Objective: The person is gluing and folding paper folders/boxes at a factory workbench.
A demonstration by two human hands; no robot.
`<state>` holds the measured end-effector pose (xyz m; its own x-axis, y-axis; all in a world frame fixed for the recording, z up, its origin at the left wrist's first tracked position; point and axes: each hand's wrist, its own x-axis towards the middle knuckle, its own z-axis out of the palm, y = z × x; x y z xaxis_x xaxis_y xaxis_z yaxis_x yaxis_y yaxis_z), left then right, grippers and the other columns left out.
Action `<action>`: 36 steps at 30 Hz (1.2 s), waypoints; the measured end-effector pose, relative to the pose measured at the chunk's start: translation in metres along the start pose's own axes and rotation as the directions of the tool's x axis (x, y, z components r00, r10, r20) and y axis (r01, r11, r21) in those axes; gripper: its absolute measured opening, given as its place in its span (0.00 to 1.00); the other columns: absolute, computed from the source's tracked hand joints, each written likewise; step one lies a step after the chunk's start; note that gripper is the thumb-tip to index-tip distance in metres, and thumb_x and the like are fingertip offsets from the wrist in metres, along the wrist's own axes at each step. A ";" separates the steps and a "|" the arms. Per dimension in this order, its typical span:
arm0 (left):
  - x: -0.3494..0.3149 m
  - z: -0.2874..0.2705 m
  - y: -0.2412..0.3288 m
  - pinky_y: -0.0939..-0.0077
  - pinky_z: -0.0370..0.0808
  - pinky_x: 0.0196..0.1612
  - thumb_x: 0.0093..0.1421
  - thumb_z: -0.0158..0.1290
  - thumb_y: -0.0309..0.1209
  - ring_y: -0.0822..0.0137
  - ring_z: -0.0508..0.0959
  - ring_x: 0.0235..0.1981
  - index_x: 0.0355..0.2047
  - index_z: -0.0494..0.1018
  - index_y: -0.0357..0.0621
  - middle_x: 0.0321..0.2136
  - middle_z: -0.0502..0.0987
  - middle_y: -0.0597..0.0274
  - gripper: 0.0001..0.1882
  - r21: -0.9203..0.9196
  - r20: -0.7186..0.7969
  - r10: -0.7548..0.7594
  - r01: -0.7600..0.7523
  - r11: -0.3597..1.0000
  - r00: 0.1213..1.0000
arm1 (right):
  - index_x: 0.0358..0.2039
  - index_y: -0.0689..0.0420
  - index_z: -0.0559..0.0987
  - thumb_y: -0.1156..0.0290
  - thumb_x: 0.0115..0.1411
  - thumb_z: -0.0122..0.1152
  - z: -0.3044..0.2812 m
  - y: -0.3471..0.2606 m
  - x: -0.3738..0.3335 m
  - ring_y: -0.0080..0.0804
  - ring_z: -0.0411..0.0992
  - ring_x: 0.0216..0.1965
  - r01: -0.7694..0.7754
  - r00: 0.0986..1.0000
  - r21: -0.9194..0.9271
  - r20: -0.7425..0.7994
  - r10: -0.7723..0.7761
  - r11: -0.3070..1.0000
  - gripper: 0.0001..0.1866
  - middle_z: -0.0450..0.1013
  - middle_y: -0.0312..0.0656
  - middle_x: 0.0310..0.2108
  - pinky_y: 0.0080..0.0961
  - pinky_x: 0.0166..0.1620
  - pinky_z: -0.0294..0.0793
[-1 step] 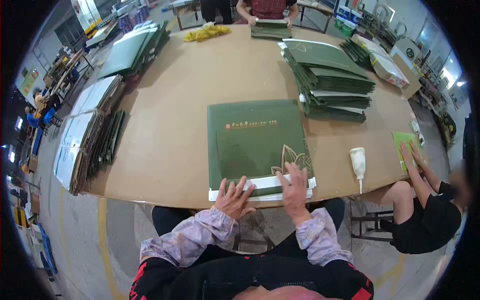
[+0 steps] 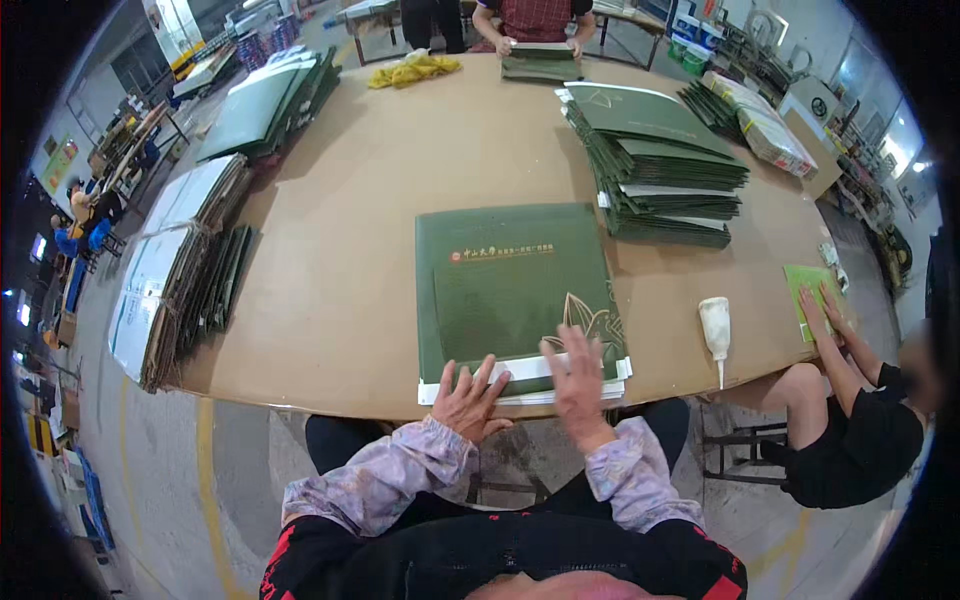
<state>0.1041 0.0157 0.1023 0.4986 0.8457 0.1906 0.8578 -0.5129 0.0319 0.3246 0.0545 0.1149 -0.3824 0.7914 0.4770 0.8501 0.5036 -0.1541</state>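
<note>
A dark green printed paper sheet [image 2: 500,290] with a gold flower outline lies at the table's near edge, on top of white-edged sheets. A white strip [image 2: 535,366] runs across its near side. My left hand [image 2: 468,402] rests on the near left part of the strip, fingers spread. My right hand [image 2: 577,385] is over the strip's right part, its fingers stretched out and slightly blurred; whether it touches the paper I cannot tell. Neither hand grips anything. To the right a white squeeze bottle [image 2: 715,325] lies with its thin nozzle toward me.
Green folded paper stacks [image 2: 665,165] stand at the right back. Tied bundles [image 2: 180,260] and more green sheets [image 2: 265,105] line the left edge. A yellow cloth [image 2: 415,70] lies at the far edge. One person works opposite; another, at right, presses a light green sheet [image 2: 812,300].
My right hand has shifted slightly left along the white strip. The left hand stays nearly in place on the strip.
</note>
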 end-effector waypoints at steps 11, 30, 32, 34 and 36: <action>-0.005 0.003 -0.005 0.42 0.52 0.59 0.49 0.52 0.63 0.56 0.63 0.57 0.59 0.63 0.57 0.61 0.56 0.53 0.41 -0.036 -0.009 -0.076 0.076 0.996 0.997 | 0.65 0.53 0.56 0.65 0.60 0.48 0.027 0.016 0.018 0.49 0.42 0.68 0.096 0.974 0.068 0.197 -0.108 0.993 0.32 0.46 0.51 0.67 0.52 0.67 0.39; -0.006 0.020 -0.018 0.46 0.50 0.62 0.55 0.56 0.42 0.48 0.57 0.63 0.45 0.78 0.65 0.63 0.54 0.46 0.16 -0.276 -0.289 -0.258 0.177 0.945 0.922 | 0.62 0.69 0.56 0.47 0.58 0.53 0.019 0.081 -0.003 0.51 0.48 0.66 -0.464 0.886 -0.059 -0.037 0.462 0.884 0.43 0.51 0.57 0.64 0.48 0.66 0.42; 0.001 0.016 -0.015 0.46 0.49 0.63 0.57 0.55 0.42 0.50 0.57 0.63 0.46 0.78 0.64 0.64 0.54 0.48 0.16 -0.311 -0.228 -0.303 0.226 0.923 0.925 | 0.58 0.70 0.61 0.45 0.57 0.55 0.013 0.091 -0.002 0.51 0.52 0.63 -0.391 0.918 -0.049 -0.089 0.386 0.919 0.42 0.56 0.57 0.61 0.44 0.65 0.47; 0.000 0.014 -0.014 0.45 0.49 0.63 0.57 0.55 0.42 0.51 0.57 0.63 0.46 0.78 0.65 0.64 0.54 0.49 0.16 -0.316 -0.194 -0.300 0.231 0.920 0.934 | 0.57 0.71 0.63 0.45 0.57 0.55 0.018 0.099 -0.014 0.51 0.53 0.62 -0.405 0.912 0.072 -0.044 0.409 0.911 0.41 0.57 0.57 0.60 0.42 0.64 0.49; 0.000 0.016 -0.012 0.44 0.48 0.63 0.56 0.56 0.43 0.54 0.58 0.64 0.46 0.78 0.67 0.64 0.54 0.52 0.16 -0.305 -0.192 -0.309 0.243 0.921 0.931 | 0.57 0.71 0.62 0.47 0.53 0.61 0.018 0.108 -0.023 0.51 0.55 0.61 -0.381 0.916 0.255 -0.025 0.400 0.889 0.43 0.58 0.56 0.60 0.40 0.63 0.53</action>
<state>0.0961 0.0243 0.0866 0.1751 0.9180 0.3558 0.8729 -0.3118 0.3752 0.4184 0.0971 0.0717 -0.0012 0.9177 0.3974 0.8089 0.2346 -0.5391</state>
